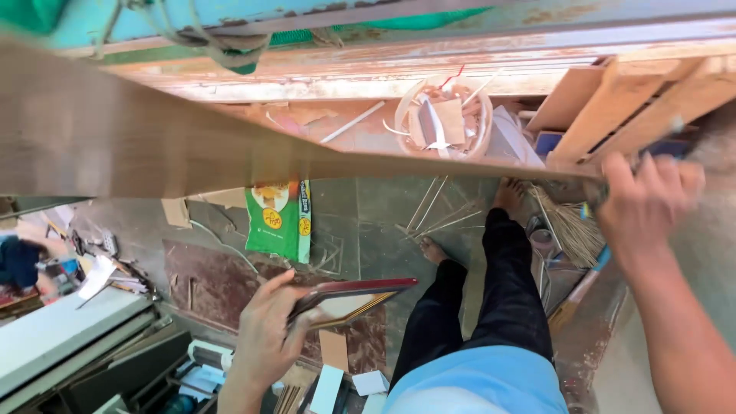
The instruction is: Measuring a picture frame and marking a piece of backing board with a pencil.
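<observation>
Nearest the camera, the left hand [264, 337] grips a thin dark-red board [349, 295] by its near end, fingers curled over the top edge; the board lies almost flat and points right, with its underside and far corner partly hidden by the fingers. Beside it, the person's black trousers [491, 307] and 2 bare feet stand on the grey floor [368, 222], and the blue shirt is cut off at the bottom edge. Higher up, the right hand [644, 203] closes around the right end of a long wood-grain laminate sheet [153, 138], which sweeps blurred across the whole view and runs off the left edge; what else the fingers press is hard to make out. Under the sheet lies a green printed bag [280, 218], half covered. Beyond, a white basket [445, 119] holds offcuts beside stacked wooden planks [629, 107]. The left margin is too blurred to read.
</observation>
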